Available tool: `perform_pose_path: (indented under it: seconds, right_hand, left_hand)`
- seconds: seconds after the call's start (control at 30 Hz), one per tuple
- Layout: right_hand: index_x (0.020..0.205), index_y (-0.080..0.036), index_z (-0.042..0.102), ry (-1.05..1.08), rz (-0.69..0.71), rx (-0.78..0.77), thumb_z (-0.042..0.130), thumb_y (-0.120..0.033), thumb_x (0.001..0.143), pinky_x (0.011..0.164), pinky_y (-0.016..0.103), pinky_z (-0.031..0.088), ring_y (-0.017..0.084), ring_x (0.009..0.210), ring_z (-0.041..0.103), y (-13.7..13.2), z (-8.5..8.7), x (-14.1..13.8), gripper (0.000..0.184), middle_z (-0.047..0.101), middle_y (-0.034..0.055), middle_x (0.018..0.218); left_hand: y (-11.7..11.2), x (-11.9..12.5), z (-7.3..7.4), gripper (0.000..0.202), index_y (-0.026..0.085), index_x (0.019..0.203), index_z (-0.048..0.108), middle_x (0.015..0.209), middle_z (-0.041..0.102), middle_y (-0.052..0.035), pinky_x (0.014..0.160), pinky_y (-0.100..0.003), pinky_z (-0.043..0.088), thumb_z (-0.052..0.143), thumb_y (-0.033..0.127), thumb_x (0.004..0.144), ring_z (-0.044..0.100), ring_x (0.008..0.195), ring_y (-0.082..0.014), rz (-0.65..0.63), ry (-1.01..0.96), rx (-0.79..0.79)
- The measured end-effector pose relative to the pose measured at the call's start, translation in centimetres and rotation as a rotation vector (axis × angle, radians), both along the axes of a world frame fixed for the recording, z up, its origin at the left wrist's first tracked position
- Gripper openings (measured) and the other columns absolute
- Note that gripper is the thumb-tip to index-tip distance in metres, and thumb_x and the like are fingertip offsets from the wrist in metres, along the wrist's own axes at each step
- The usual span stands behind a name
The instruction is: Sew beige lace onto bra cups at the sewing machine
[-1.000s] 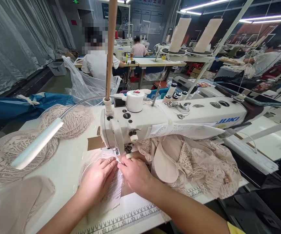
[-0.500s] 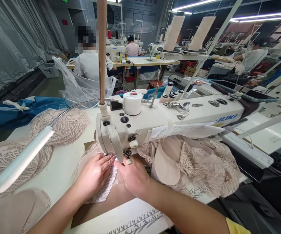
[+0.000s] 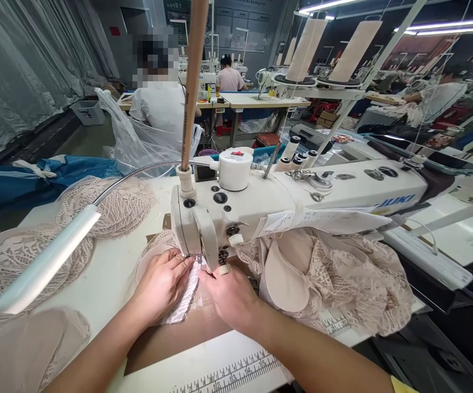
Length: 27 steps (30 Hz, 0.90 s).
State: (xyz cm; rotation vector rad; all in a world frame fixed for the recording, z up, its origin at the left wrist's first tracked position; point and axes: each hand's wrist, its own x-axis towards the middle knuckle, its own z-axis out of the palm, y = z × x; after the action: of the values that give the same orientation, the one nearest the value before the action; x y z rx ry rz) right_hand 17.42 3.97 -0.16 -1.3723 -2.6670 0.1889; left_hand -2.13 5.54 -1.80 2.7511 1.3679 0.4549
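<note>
My left hand [image 3: 165, 284] is closed, its fingertips pressed together on fabric beside the presser foot [image 3: 197, 258] of a white sewing machine [image 3: 236, 204]. Under and beyond those fingers lies a beige lace-edged bra cup [image 3: 148, 256]. A white textured fabric strip [image 3: 182, 305] runs from the needle area toward me, between my hands. My right hand [image 3: 234, 295] rests just right of the needle area, its thumb bent in near the strip. The machine head and tension knob hide most of its fingers, and what they grip cannot be made out.
Piled beige lace bra pieces [image 3: 338, 273] lie right of the needle, with stacked lace cups [image 3: 107, 204] on the left. A lamp [image 3: 48, 262] on a bendy neck hangs over the left side. Thread cones [image 3: 306, 52] stand behind. A co-worker [image 3: 158, 112] sits ahead.
The view has shifted slightly, so the machine appears further right. The strip's loose end has moved a little forward toward the needle. Both hands stay close to the presser foot.
</note>
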Motion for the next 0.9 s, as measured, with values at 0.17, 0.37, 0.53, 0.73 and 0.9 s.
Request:
perform_pose_path:
  seconds: [0.17,0.37,0.53,0.73,0.9]
  right_hand:
    - [0.119,-0.019,0.060,0.064,0.021,0.040,0.049,-0.003,0.075,0.067,0.028,0.042,0.020,0.084,0.054,0.1,-1.2,0.3,0.048,0.063,0.0082,0.093]
    - [0.119,-0.018,0.062,0.144,0.044,0.140,0.044,-0.006,0.084,0.069,0.030,0.045,0.020,0.081,0.058,0.0,-2.0,0.4,0.041,0.066,0.0080,0.100]
    - [0.120,-0.016,0.062,0.167,0.069,0.155,0.040,-0.008,0.088,0.074,0.032,0.049,0.022,0.085,0.062,0.0,-2.4,0.5,0.040,0.066,0.0096,0.105]
    - [0.116,-0.016,0.065,0.173,0.087,0.147,0.040,-0.011,0.089,0.075,0.034,0.052,0.023,0.086,0.063,0.1,-2.8,0.7,0.037,0.067,0.0098,0.101]
    - [0.112,-0.015,0.067,0.277,0.115,0.113,0.040,-0.013,0.088,0.079,0.037,0.053,0.023,0.091,0.064,0.2,-2.6,0.9,0.036,0.067,0.0109,0.103]
  left_hand:
    - [-0.6,0.1,0.1,0.032,0.018,0.115,0.063,0.109,0.066,-0.0125,0.085,-0.044,0.044,0.039,0.028,0.095,0.055,0.104,-0.0302,0.091,0.033,-0.008]
    - [-1.3,0.1,0.1,0.042,0.016,0.131,0.052,0.137,0.052,-0.0139,0.099,-0.056,0.035,0.040,0.031,0.094,0.037,0.128,-0.0389,0.201,0.067,-0.069]
    - [-4.8,-1.1,1.5,0.044,0.019,0.132,0.050,0.139,0.050,-0.0132,0.097,-0.052,0.040,0.046,0.036,0.092,0.042,0.126,-0.0358,0.346,0.061,-0.078]
    - [-13.4,-7.8,1.7,0.058,0.018,0.138,0.041,0.146,0.041,-0.0134,0.107,-0.052,0.031,0.044,0.050,0.091,0.032,0.136,-0.0339,0.612,0.045,0.117]
    - [-18.4,-14.6,0.6,0.040,0.016,0.101,0.063,0.109,0.065,-0.0125,0.076,-0.036,0.048,0.039,0.045,0.090,0.060,0.097,-0.0283,1.021,-0.053,0.089]
